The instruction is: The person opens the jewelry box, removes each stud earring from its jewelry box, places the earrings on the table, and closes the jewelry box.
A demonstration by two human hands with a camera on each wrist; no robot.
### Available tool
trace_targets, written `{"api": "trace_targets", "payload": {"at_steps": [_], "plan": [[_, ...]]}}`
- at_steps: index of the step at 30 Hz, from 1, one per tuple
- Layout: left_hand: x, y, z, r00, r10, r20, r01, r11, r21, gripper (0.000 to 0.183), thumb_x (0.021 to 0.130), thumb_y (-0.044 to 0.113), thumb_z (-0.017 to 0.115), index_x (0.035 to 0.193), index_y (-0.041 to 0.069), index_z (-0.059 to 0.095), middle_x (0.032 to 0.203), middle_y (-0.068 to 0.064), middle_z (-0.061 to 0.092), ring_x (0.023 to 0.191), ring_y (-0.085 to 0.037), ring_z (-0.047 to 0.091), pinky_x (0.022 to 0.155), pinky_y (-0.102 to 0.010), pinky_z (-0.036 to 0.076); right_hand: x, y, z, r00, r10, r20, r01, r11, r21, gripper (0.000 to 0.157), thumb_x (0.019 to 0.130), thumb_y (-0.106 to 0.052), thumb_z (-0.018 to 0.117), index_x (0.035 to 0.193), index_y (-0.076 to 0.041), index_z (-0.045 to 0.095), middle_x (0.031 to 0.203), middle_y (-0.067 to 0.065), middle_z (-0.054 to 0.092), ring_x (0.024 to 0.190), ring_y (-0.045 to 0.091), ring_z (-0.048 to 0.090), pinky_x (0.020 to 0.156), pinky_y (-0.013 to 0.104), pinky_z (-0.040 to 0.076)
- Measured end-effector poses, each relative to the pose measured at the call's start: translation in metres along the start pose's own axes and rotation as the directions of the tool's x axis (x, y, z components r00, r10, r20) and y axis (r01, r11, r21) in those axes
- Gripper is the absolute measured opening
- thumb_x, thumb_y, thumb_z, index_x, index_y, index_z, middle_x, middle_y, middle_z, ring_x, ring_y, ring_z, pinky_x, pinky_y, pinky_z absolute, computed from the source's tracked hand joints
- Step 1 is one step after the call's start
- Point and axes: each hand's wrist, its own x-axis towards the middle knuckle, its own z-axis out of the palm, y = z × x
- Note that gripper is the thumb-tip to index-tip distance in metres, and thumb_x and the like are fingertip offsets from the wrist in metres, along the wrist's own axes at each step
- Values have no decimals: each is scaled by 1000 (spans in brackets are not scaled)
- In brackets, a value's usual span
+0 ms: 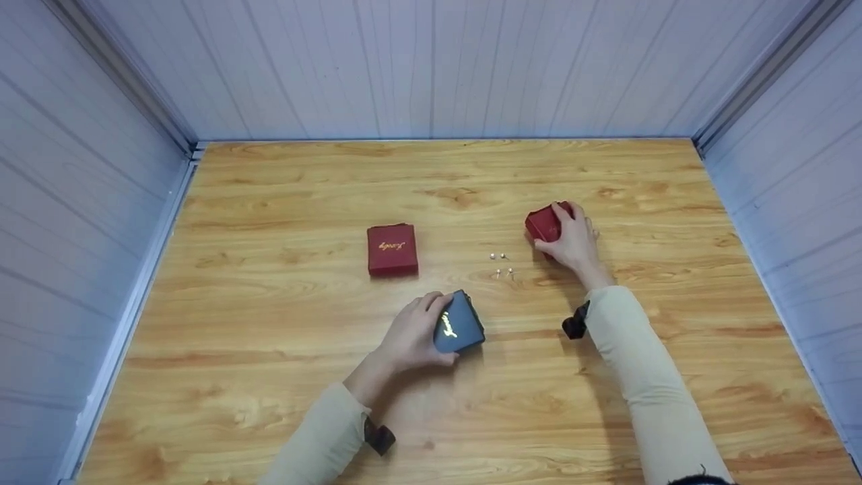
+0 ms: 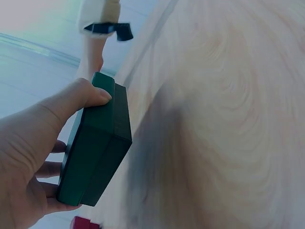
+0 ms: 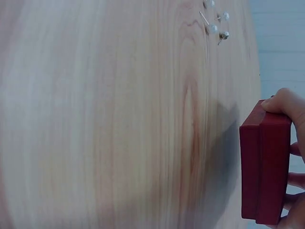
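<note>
My left hand point(image 1: 416, 331) grips a small dark blue-green jewelry box point(image 1: 460, 325) with gold lettering on its lid, thumb on one edge and fingers on the opposite one. In the left wrist view that green box point(image 2: 93, 148) is tilted, its lid closed. Toward the right, my right hand point(image 1: 572, 239) holds a small red jewelry box point(image 1: 544, 223) from above by its sides. The right wrist view shows this red box point(image 3: 267, 164) closed, over its shadow. Between the hands lie several small stud earrings point(image 1: 502, 256) with pearl-like heads.
A larger red jewelry box point(image 1: 392, 250) with gold lettering sits closed on the wooden table point(image 1: 269, 202), left of the earrings. Pale panel walls point(image 1: 431, 67) enclose the table at the back and both sides.
</note>
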Motion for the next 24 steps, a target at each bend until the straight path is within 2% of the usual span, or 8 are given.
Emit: {"api": "trace_targets", "payload": {"at_steps": [6,14,24], "plan": [[-4,-7,-12,997,-73,-11,73,997,-19,94,57,41,77,132,4,35,126,-15,41,110,-27,42,95,-40,34,-11,-6,-3,998,-65,-23,65,998,13,80,67,-31,71,135,-7,36,138,22,23,115,42,30,84,60,25],[-11,-17,-26,983,-178,-43,175,983,-62,94,57,38,78,133,7,34,129,-15,40,112,-29,41,94,-43,35,-28,-15,-6,989,-141,-41,141,990,12,81,65,-29,75,134,-9,38,138,21,24,117,42,29,87,58,25],[-21,-30,-37,960,-265,-88,260,964,-62,95,56,39,80,133,6,35,128,-16,41,110,-29,42,93,-43,36,-53,-24,-7,963,-263,-65,265,964,22,78,64,-28,75,132,-10,41,135,20,29,115,40,33,84,53,28]]}}
